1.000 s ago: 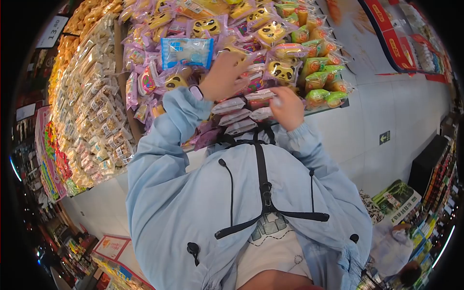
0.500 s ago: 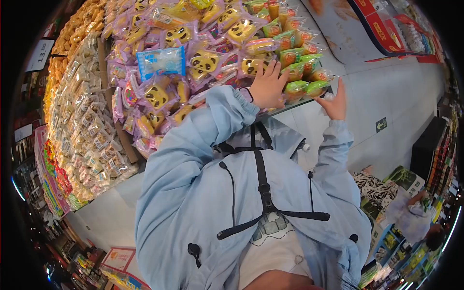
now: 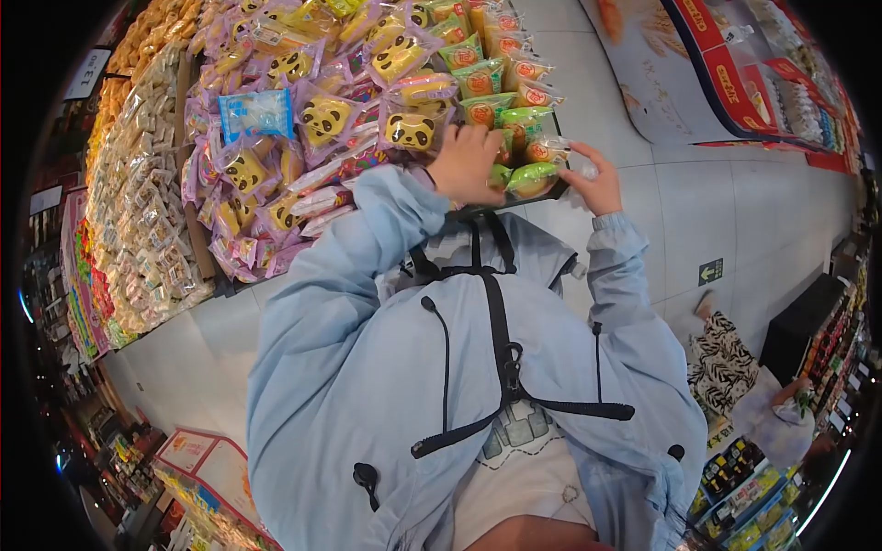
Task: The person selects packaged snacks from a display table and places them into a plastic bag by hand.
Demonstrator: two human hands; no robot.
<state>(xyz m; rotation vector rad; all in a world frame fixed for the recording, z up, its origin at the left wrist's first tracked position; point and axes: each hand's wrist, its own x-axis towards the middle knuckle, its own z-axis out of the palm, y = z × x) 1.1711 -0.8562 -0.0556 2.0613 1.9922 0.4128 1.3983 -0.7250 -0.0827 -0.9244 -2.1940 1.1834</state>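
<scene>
Tiled floor (image 3: 684,207), left hand (image 3: 467,167) partly hiding green packets (image 3: 533,179), right hand (image 3: 600,188) alongside

left hand (image 3: 467,167) blurred, hold unclear

Single wide head view, facing down, jacket (image 3: 335,367) close.

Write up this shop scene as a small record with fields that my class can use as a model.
left hand: palm down, between panda-face packs and green packs
right hand: thumb and fingers at the green packs' outer edge; grip unclear
blue pack: lying on the heap of panda-face packs
floor sign: green with a white arrow, on the pale tiles
</scene>
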